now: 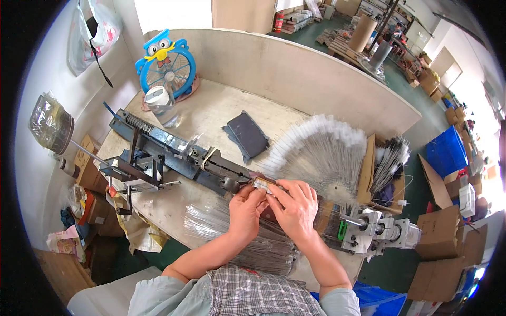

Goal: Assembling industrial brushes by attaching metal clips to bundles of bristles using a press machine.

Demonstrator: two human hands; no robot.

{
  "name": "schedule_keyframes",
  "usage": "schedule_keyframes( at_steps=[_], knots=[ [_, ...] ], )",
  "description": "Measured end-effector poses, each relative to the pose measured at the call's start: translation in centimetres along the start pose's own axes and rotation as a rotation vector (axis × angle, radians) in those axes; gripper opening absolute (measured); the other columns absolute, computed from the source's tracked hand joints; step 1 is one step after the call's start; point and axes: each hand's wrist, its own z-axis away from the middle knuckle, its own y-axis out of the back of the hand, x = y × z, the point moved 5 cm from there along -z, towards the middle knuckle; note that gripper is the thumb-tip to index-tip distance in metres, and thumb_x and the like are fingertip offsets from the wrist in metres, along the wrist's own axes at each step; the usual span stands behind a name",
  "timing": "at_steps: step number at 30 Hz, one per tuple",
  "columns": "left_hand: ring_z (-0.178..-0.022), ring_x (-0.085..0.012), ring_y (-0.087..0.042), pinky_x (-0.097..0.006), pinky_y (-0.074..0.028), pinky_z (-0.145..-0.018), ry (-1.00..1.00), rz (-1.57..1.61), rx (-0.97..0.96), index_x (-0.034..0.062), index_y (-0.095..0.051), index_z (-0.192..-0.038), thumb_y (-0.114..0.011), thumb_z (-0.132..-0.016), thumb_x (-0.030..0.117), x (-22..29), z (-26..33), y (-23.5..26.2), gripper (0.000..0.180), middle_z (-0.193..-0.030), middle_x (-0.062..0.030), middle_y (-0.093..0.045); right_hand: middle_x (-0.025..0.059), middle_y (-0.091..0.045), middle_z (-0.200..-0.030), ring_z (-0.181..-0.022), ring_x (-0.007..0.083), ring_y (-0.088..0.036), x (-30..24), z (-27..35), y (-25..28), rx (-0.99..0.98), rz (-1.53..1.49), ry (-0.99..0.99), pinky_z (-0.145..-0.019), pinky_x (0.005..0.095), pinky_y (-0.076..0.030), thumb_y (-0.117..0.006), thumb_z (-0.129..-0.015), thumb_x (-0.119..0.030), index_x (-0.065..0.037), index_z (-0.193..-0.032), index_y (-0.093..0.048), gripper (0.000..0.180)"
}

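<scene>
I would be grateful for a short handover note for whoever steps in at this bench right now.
Left hand: fingertips pinched on a small clear piece at the blue metal jig.
Right hand: fingers on the same piece from the other side.
Stock: a fan of thin clear-tipped rods lies behind the hands; another bundle of rods lies in front, on the near side of the workbench.
Done: how many rods are finished cannot be told.
Left: the piece is not yet released at the jig.
</scene>
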Motion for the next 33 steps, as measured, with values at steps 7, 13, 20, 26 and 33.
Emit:
schedule_keyframes(
  at_steps=[7, 13, 20, 26, 33],
  knots=[
    [-0.084, -0.0141, -0.061, -0.028, -0.049, -0.077, 0.006, 0.065, 0.025, 0.0034, -0.055, -0.095, -0.054, -0.088, 0.005, 0.1, 0.2, -0.2, 0.007, -0.091, -0.0047, -0.061, -0.0008, -0.062, -0.095, -0.091, 0.0188, -0.057, 0.1, 0.1, -0.1, 0.003, 0.003, 0.014, -0.076, 0.035, -0.042, -0.072, -0.069, -0.016, -0.013, -0.092, -0.069, 0.023],
    [-0.086, -0.016, -0.062, -0.03, -0.05, -0.077, 0.044, 0.136, 0.001, 0.0019, -0.057, -0.1, -0.051, -0.091, 0.009, 0.1, 0.2, 0.1, 0.013, -0.096, -0.0069, -0.063, -0.0007, -0.062, -0.095, -0.091, 0.0189, -0.057, -0.1, 0.0, -0.4, -0.001, -0.029, 0.014, -0.076, 0.0346, -0.042, -0.072, -0.069, -0.016, -0.012, -0.093, -0.068, 0.024],
    [-0.084, -0.0123, -0.061, -0.028, -0.05, -0.075, -0.003, 0.063, 0.023, 0.0039, -0.056, -0.095, -0.054, -0.092, 0.013, 0.1, 0.3, -0.2, 0.01, -0.094, -0.0042, -0.062, 0.0001, -0.064, -0.093, -0.087, 0.0197, -0.058, -0.3, -0.3, -0.8, 0.033, -0.048, 0.0, -0.075, 0.033, -0.042, -0.073, -0.068, -0.016, -0.01, -0.093, -0.068, 0.026],
    [-0.084, -0.0128, -0.061, -0.029, -0.051, -0.075, 0.014, 0.061, -0.005, 0.0035, -0.056, -0.101, -0.052, -0.092, 0.01, -0.3, 0.0, 0.5, 0.012, -0.096, -0.0047, -0.061, -0.0011, -0.064, -0.091, -0.084, 0.0186, -0.059, -0.5, -0.2, -0.4, 0.08, -0.018, 0.025, -0.073, 0.0324, -0.042, -0.074, -0.067, -0.016, -0.01, -0.092, -0.068, 0.026],
    [-0.085, -0.0135, -0.061, -0.028, -0.049, -0.075, 0.003, 0.047, 0.01, 0.0054, -0.055, -0.094, -0.056, -0.089, 0.007, 0.0, 0.2, -0.2, 0.006, -0.093, -0.004, -0.061, -0.001, -0.064, -0.09, -0.082, 0.0196, -0.059, 0.1, 0.4, -0.2, 0.124, 0.005, 0.054, -0.072, 0.0329, -0.043, -0.075, -0.067, -0.016, -0.011, -0.086, -0.069, 0.021]
  ],
)
